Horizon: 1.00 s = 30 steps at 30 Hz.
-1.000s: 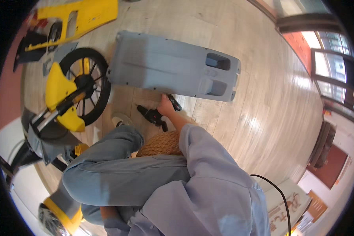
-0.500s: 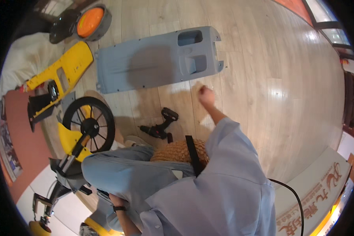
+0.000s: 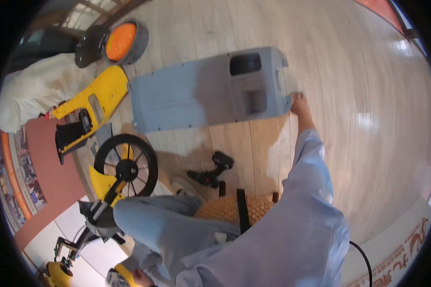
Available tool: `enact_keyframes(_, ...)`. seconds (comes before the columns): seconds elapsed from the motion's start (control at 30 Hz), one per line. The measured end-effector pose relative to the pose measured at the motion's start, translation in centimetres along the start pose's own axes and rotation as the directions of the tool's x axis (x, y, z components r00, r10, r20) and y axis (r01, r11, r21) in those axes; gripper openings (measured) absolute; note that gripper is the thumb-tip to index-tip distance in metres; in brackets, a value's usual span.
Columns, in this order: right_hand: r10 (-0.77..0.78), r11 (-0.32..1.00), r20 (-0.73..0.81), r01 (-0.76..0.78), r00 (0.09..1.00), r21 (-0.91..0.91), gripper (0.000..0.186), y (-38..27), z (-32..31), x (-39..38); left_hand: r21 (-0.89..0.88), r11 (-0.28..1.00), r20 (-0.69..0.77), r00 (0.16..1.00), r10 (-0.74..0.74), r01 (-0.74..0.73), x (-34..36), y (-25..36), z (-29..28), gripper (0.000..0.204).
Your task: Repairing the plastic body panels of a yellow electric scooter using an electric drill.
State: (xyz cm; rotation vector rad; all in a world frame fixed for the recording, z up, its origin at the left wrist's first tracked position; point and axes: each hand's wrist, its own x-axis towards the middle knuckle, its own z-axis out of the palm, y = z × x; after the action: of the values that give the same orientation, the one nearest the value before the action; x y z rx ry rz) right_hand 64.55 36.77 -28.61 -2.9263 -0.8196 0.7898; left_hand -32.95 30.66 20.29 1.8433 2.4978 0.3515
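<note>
A long grey-blue plastic panel (image 3: 177,98) lies on the floor in front of me, with two recesses and a notched right end. My right hand (image 3: 300,103) has reached down beside the panel's lower right corner, its fingers bunched together. Anything between them is hidden or too small to name. Low in the picture, my left hand (image 3: 141,277) is by my leg and the yellow part at the bottom edge; its fingers are mostly hidden. Between the panel and my knees, a black cordless drill (image 3: 210,170) rests on the floor.
To the left stands a spoked black wheel (image 3: 126,170) with yellow bodywork and a fork. Beyond it are a yellow frame part (image 3: 107,91) and a round dark container (image 3: 141,45) with an orange inside. A woven stool (image 3: 225,208) is under me; a white printed board (image 3: 388,260) lies lower right.
My right hand has moved right, from below the panel to its lower right corner. My left hand has sunk toward the bottom edge. The whole view has shifted; the panel and drill appear unmoved.
</note>
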Motion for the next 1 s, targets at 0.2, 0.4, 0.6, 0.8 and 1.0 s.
enact_keyframes(0.2, -0.021, 1.000, 0.075, 0.021, 0.997, -0.002, 0.036, -9.8, 2.1, -5.3, 0.441, 0.894, -0.182, 0.983, 0.007, 0.076, -4.9, 11.6, -6.7, 0.043)
enact_keyframes(0.4, -0.212, 0.968, -0.298, 0.241, 0.931, 0.064, 0.038, -5.6, 8.3, -11.5, 0.494, 0.856, -0.129, 0.987, -0.098, 0.150, -4.9, 7.1, -5.7, 0.038)
enact_keyframes(0.6, 0.298, 0.918, -0.087, -0.261, 0.950, 0.298, 0.040, -5.5, 9.6, -16.5, 0.115, 0.978, -0.292, 0.947, -0.135, 0.175, -4.1, -0.1, -4.1, 0.025)
enact_keyframes(0.8, 0.183, 0.868, 0.128, -0.221, 0.975, 0.444, 0.031, -13.8, 10.7, -20.8, -0.246, 0.947, -0.332, 0.900, -0.283, 0.207, -3.6, 11.1, -2.9, 0.010)
enact_keyframes(1.0, -0.735, 0.210, 0.142, 0.024, 0.663, 0.977, 0.014, -36.5, -2.7, -38.3, -0.875, -0.348, 0.453, 0.824, -0.341, 0.337, -1.7, 24.3, -1.3, 0.020)
